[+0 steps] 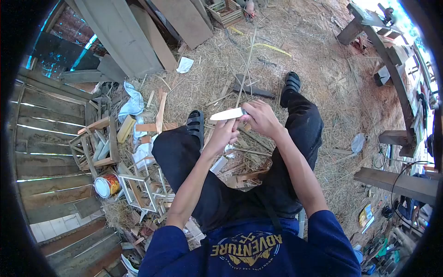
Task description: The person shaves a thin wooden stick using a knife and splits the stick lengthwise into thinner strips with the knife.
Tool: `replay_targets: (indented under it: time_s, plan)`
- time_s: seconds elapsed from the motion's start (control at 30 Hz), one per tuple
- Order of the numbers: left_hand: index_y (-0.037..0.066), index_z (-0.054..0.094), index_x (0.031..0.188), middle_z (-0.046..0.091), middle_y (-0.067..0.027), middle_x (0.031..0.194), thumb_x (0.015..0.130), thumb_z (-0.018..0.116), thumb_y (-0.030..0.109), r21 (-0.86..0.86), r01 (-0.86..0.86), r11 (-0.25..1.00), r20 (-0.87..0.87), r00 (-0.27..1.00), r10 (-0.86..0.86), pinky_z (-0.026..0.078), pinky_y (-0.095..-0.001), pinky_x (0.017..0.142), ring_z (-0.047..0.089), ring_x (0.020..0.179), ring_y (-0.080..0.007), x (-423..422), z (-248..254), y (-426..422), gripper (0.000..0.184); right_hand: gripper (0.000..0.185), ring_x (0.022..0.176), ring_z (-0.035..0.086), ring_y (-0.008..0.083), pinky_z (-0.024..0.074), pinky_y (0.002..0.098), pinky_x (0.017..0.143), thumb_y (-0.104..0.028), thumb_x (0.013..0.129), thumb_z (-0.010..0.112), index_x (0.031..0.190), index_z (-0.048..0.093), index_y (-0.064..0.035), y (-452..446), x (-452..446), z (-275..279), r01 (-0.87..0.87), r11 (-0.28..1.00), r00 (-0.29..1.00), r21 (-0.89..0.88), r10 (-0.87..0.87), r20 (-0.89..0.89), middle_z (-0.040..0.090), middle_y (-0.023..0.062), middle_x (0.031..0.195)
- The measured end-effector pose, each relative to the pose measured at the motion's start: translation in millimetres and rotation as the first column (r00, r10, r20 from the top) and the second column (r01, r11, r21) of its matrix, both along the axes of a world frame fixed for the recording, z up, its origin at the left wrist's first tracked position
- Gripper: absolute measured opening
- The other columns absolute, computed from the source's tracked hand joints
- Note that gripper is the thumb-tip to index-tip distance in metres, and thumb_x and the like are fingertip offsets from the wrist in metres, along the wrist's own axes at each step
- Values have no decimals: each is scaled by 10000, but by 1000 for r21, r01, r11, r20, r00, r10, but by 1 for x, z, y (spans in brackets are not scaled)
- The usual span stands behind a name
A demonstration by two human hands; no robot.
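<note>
Here, from the head view: a knife [227, 114] meets a long thin strip [248, 62] between the knees.
The right hand [263, 119] is wrapped round the handle; the left hand [223, 134] looks pinched about the strip, though I can't tell exactly where its fingertips press. The strip slants out over the straw-strewn ground [323, 76]. I'd hold it firm, keep those left fingers off the cutting edge, and guide the blade shallowly, without forcing.
</note>
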State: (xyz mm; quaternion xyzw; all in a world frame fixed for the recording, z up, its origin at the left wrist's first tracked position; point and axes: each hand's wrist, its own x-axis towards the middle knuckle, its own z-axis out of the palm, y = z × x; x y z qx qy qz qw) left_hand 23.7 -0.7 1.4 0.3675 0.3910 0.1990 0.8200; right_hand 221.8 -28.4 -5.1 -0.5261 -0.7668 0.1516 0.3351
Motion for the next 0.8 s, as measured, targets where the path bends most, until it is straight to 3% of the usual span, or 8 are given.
replay_targets:
  time_s: [0.1,0.2,0.3,0.37,0.4,0.57,0.67,0.8]
  plan:
    - [123,453,1047,366,44,757,1112,417,296,18,-6,1000,13,1000,5,247,-212,426,315,503,-28,1,-2,-1,188,431,824,579,393,435,454,759,-474,959,539,935,524,-44,-1,2,2,11,999,999,48,-13,50,592,155,823]
    - [122,448,1037,365,43,749,1112,416,297,33,-20,999,14,1000,20,245,-213,418,307,493,-29,4,5,-3,193,340,834,619,372,457,458,771,-387,969,590,907,551,-55,0,3,1,34,996,997,87,-40,65,625,151,826]
    - [136,439,1011,356,49,722,1108,421,329,74,34,997,6,999,-35,221,-211,408,287,484,-26,5,16,-11,217,301,827,612,377,449,464,761,-342,975,591,892,563,-54,4,24,-5,252,967,958,29,-253,131,621,159,815]
    - [142,433,998,352,52,708,1107,419,344,50,80,996,28,996,-81,206,-210,405,274,479,-25,2,17,-22,230,288,809,598,393,442,480,749,-313,982,584,875,564,-47,9,45,-10,484,875,875,-4,-484,-14,611,173,799]
    - [141,429,995,352,51,705,1109,415,343,11,95,995,56,994,-95,203,-209,405,270,477,-25,2,16,-29,232,308,807,596,405,439,490,742,-328,1000,565,901,554,-37,11,52,-10,509,861,861,14,-509,23,612,182,798]
    - [134,438,993,364,46,728,1118,391,319,-24,172,985,91,981,-169,228,-211,414,285,483,-27,-10,4,-22,228,325,800,598,404,440,493,733,-363,1027,531,966,558,-44,1,56,-12,489,873,870,-3,-487,74,611,177,790]
    - [128,453,1004,360,49,720,1115,396,352,49,218,975,79,972,-221,236,-213,425,276,486,-24,-19,-6,-14,257,349,802,608,389,451,484,728,-378,1022,541,962,567,-35,-3,54,-14,492,868,869,-70,-485,102,609,171,783]
    - [112,496,1038,380,54,706,1098,437,399,45,126,991,-31,992,-125,263,-202,438,284,480,-18,-17,0,-12,299,350,777,613,379,456,478,715,-380,1015,560,937,575,-39,2,39,-2,408,907,913,-103,-403,61,596,172,754]
